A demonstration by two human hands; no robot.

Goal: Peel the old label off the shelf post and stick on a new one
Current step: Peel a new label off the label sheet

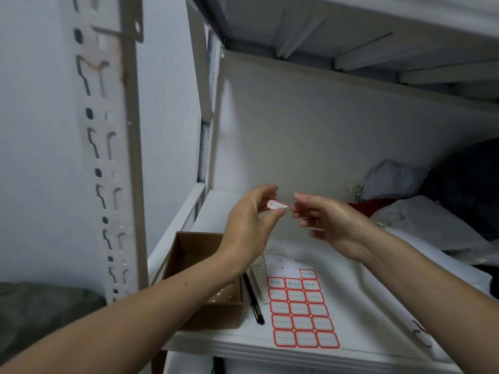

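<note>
The small white label with a red border is pinched in your left hand, and your right hand nips its right tip. Your label sheet lies flat on the shelf below, its top rows mostly peeled. The slotted white shelf post stands upright at your left, with faint red marks near the top.

1. An open brown cardboard box sits at the front left of the white shelf board, with small pale scraps in its bottom.
2. A black pen lies on the board just right of the box, running front to back.
3. A crumpled pale plastic bag lies at the rear right, with a red item just in front of it.
4. A dark bundle fills the far right corner.
5. Olive-green cloth lies at the lower left, outside the shelf.
</note>
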